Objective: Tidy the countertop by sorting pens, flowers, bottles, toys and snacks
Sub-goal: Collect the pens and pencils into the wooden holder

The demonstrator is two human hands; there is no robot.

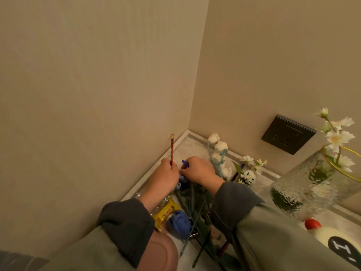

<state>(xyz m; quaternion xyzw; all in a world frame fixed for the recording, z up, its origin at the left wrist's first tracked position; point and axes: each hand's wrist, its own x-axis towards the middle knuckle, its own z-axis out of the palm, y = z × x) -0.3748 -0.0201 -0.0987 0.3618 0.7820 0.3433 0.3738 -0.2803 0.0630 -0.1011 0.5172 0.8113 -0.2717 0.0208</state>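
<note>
My left hand (166, 178) grips a red and black pencil (172, 148) that stands upright against the left wall. Beside it my right hand (199, 171) closes its fingers round a blue pen (185, 163), only its end showing. Under both hands lie blue crocheted flowers (179, 222) on dark green stems (197, 212). A yellow snack packet (165, 212) lies by my left sleeve. White crocheted flowers (218, 147) and small white blossoms (249, 169) lie along the back wall.
A ribbed glass vase (304, 184) with a gold rim holds white flowers (337, 137) at the right. A white bottle with a red cap (330, 237) lies near it. A dark wall socket (288, 133) sits above the marble countertop (185, 145). Walls close the corner.
</note>
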